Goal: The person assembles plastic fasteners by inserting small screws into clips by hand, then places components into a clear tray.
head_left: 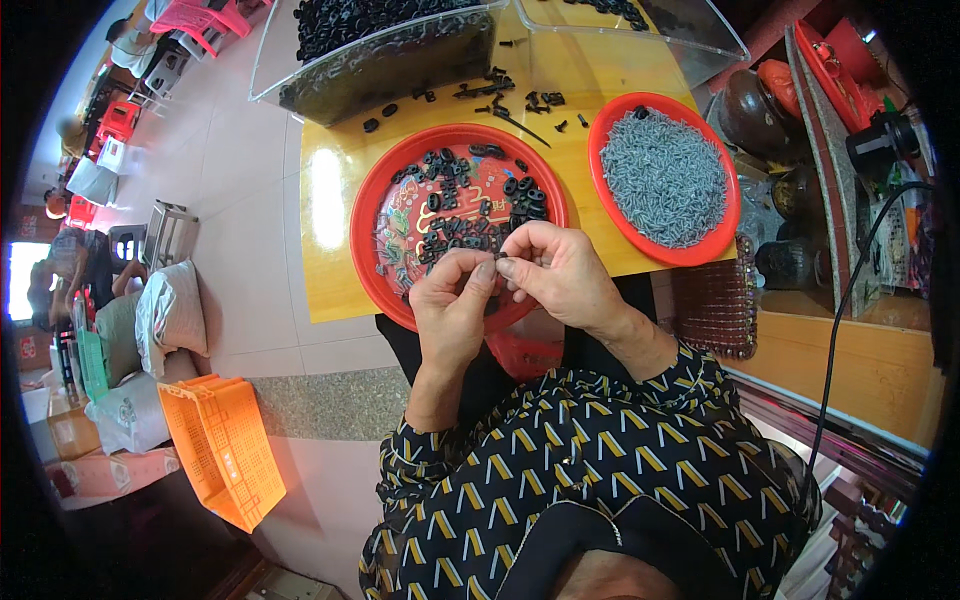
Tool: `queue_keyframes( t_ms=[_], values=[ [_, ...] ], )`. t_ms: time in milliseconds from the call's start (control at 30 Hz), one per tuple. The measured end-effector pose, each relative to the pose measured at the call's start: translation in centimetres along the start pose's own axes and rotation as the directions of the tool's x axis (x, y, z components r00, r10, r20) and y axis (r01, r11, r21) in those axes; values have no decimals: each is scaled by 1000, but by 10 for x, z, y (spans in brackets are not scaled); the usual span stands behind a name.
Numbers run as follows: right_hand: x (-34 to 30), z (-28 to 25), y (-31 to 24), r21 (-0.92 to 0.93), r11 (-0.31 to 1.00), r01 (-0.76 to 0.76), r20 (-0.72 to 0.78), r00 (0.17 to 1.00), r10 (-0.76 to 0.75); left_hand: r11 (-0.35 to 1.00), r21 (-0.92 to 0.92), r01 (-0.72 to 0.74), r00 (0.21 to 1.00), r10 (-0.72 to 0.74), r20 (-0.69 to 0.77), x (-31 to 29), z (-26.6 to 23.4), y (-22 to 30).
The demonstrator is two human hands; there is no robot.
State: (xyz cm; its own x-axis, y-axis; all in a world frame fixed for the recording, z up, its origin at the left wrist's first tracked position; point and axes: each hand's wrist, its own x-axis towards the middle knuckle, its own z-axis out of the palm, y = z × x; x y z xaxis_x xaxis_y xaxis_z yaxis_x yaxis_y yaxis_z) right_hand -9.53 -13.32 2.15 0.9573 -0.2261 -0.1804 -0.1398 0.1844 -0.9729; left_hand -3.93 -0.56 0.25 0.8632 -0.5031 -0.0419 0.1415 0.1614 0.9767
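Note:
Over the near part of a round red tray (pixel 358 235), my two hands meet at the fingertips. My left hand (pixel 452 305) is closed in a pinch, thumb against forefinger. My right hand (pixel 565 278) pinches from the other side, its thumb tip almost touching the left one. Between them is a small black part (pixel 500 257), mostly hidden by the fingers. Many small black plastic parts (pixel 450 190) lie in the tray, some oval with holes. A few silvery screws (pixel 392 258) are scattered at its left side.
A second red tray (pixel 735 195) heaped with grey screws (pixel 665 175) stands to the right on the yellow table (pixel 328 275). Behind are a clear bin (pixel 390 80) of black parts and another clear bin (pixel 620 45). Loose black pieces (pixel 495 105) lie between. An orange crate (pixel 225 455) stands left.

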Motion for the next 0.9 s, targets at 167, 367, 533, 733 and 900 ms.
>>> queue_keyframes(
  t_ms=[167,367,533,733,900],
  values=[
    [-4,-7,0,-6,999,-42,22,999,42,998,-2,66,997,-66,45,0,7,3],
    [-8,-23,-3,-148,989,24,-7,1000,-26,877,452,-166,985,125,119,25,0,16],
    [-11,-31,-2,47,999,-7,-62,998,10,537,718,-443,896,257,361,80,10,25],
    [-13,-32,0,119,993,3,-66,998,5,329,799,-503,863,153,481,114,19,-17],
    [-12,-36,2,116,993,6,-94,996,5,291,788,-542,840,219,497,111,23,-20]
  ],
)
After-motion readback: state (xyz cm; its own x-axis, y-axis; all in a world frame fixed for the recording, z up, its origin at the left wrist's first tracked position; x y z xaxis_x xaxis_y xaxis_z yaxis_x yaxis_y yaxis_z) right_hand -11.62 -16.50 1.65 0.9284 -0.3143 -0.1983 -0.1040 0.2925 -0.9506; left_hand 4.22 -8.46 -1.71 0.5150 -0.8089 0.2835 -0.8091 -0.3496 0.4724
